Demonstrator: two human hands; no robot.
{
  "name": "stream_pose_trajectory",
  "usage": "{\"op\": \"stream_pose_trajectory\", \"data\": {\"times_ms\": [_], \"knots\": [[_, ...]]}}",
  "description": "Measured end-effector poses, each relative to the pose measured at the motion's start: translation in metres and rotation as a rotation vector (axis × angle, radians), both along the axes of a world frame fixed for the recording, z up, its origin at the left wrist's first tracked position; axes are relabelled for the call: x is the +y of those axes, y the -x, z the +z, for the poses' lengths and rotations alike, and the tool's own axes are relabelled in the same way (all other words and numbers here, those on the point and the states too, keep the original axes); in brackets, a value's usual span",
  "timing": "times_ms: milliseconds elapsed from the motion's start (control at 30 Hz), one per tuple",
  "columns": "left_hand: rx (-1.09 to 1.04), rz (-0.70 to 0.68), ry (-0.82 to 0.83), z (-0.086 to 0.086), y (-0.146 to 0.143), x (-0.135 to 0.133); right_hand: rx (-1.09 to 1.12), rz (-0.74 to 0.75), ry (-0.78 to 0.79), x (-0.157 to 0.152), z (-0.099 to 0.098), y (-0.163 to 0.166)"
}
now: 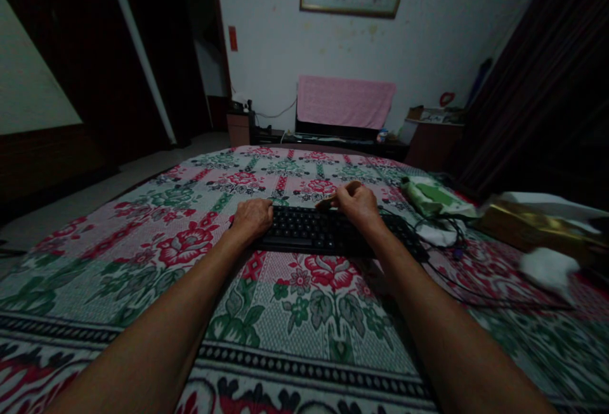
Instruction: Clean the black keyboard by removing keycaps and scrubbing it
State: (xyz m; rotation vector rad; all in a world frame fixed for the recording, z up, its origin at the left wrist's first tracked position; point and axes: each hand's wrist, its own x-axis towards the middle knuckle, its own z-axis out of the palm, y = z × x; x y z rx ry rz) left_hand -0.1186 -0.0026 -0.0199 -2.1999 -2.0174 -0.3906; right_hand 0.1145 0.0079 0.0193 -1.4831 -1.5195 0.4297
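A black keyboard [309, 231] lies on a bed covered by a floral spread [295, 312]. My left hand [251, 217] grips the keyboard's left end, fingers curled over its edge. Over the upper middle of the keyboard, my right hand [356, 201] is closed in a pinch; something small and brownish shows between the fingers, too dim to name. A black cable [457, 287] runs from the keyboard's right end across the spread.
A green and white packet [435, 198], a gold box [533, 227] and a white wad [547, 269] lie at the right on the bed. Beyond the bed stand a screen draped in pink cloth [345, 102] and low cabinets [431, 141]. Dark wardrobes line both sides.
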Motion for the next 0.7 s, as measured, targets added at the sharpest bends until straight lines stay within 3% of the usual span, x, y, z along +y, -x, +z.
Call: {"op": "stream_pose_trajectory", "data": {"times_ms": [67, 167, 267, 433, 500, 700], "knots": [[0.002, -0.007, 0.004, 0.0, 0.0, 0.0, 0.013, -0.05, -0.002, 0.0, 0.003, -0.004], [0.006, -0.007, 0.01, 0.0, 0.0, 0.0, 0.101, 0.05, -0.017, -0.001, 0.003, 0.001], [0.008, -0.001, 0.008, 0.0, 0.0, -0.001, 0.039, 0.131, -0.011, -0.004, 0.002, 0.006], [0.003, 0.01, 0.025, 0.001, 0.001, 0.0, -0.108, -0.052, -0.018, -0.009, 0.012, -0.002], [-0.006, 0.0, 0.001, 0.002, -0.001, -0.001, -0.079, -0.045, -0.045, -0.01, 0.014, -0.003], [-0.03, -0.235, -0.109, 0.008, -0.022, -0.009, -0.051, 0.114, -0.064, -0.008, 0.005, 0.003]]}}
